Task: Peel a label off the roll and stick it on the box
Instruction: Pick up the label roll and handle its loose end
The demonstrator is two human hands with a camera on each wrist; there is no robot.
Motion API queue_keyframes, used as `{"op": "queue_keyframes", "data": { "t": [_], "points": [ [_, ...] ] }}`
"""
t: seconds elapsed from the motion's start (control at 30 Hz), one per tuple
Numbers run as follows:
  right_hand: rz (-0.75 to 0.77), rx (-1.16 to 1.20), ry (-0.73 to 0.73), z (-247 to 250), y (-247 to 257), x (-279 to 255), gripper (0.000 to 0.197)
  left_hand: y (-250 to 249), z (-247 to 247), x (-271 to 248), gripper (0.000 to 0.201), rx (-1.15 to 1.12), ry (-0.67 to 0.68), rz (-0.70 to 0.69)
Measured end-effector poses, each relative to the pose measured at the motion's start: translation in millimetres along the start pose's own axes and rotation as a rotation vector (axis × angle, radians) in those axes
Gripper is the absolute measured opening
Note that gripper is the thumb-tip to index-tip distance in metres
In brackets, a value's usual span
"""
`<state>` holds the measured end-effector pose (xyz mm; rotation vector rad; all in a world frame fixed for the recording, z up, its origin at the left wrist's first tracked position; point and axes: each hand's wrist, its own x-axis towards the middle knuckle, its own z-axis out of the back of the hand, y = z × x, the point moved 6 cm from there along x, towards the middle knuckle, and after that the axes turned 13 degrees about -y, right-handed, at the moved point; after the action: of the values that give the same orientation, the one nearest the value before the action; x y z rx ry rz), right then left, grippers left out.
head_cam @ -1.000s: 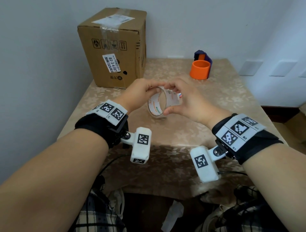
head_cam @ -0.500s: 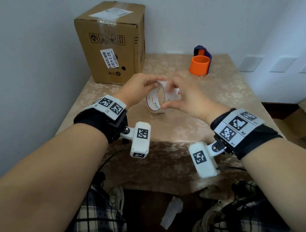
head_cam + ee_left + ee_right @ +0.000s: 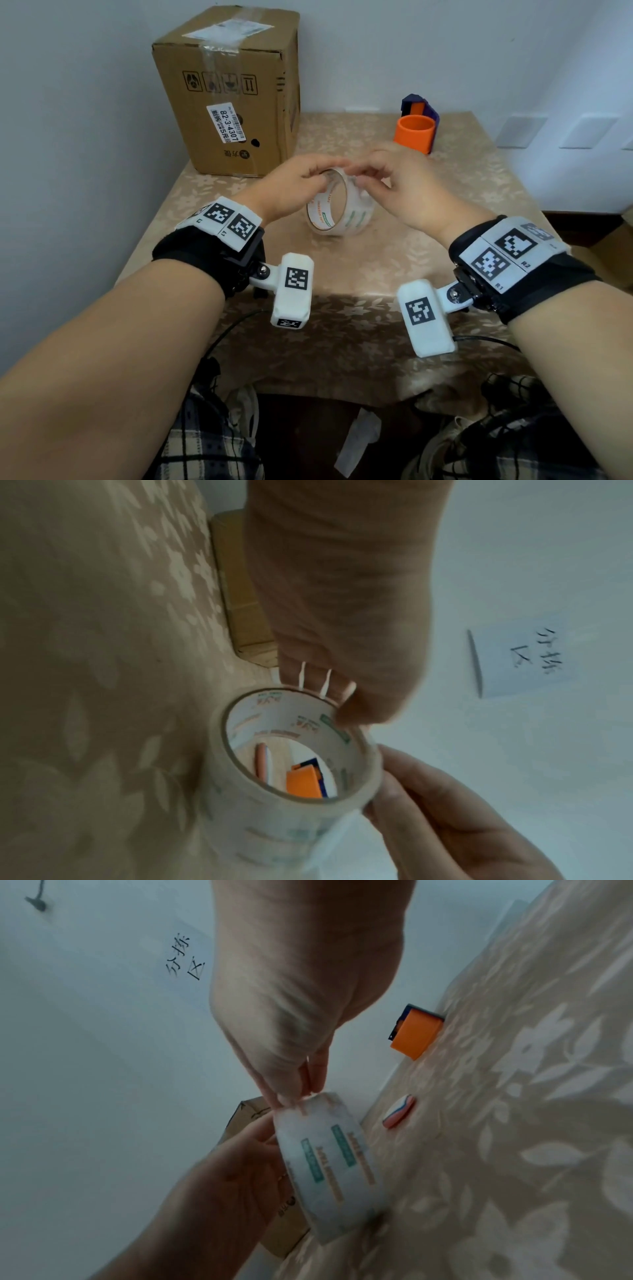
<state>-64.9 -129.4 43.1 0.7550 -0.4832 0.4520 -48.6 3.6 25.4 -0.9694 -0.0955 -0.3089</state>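
Note:
A roll of clear tape (image 3: 356,216) with green and orange print stands on edge on the table's middle. My left hand (image 3: 318,176) grips its top left rim; the left wrist view shows the thumb on the rim of the roll (image 3: 284,823) and the fingers behind. My right hand (image 3: 363,176) holds the roll from the right, and its fingertips (image 3: 291,1093) pinch at the top edge of the roll (image 3: 329,1164). The cardboard box (image 3: 236,102) stands upright at the back left, apart from both hands, with a white label on its front.
The table (image 3: 445,192) has a beige flowered cloth. An orange cup (image 3: 412,132) stands at the back right with a purple object (image 3: 419,108) behind it. A small red, white and blue object (image 3: 399,1114) lies beyond the roll. Walls close in left and behind.
The right hand's fingers have shifted up onto the top of the roll, close to the left fingertips. Both hands still hold the roll in the same place.

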Motion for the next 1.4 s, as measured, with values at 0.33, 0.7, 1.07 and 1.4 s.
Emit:
{"op": "queue_keyframes", "data": {
  "t": [0.33, 0.7, 1.07, 1.4],
  "points": [
    [0.115, -0.259, 0.129, 12, 11, 5, 0.016, -11, -13, 1, 0.075, 0.324, 0.115, -0.05],
    [0.069, -0.356, 0.129, 11, 0, -2, 0.013, -16, -21, 5, 0.078, 0.273, 0.079, -0.098],
    [-0.154, 0.072, 0.033, 10, -13, -3, 0.034, -9, -10, 3, 0.069, 0.199, 0.068, -0.054],
    [-0.102, 0.063, -0.185, 1, -13, -7, 0.005, -1, -11, 2, 0.079, 0.163, 0.101, 0.0]
  ]
}}
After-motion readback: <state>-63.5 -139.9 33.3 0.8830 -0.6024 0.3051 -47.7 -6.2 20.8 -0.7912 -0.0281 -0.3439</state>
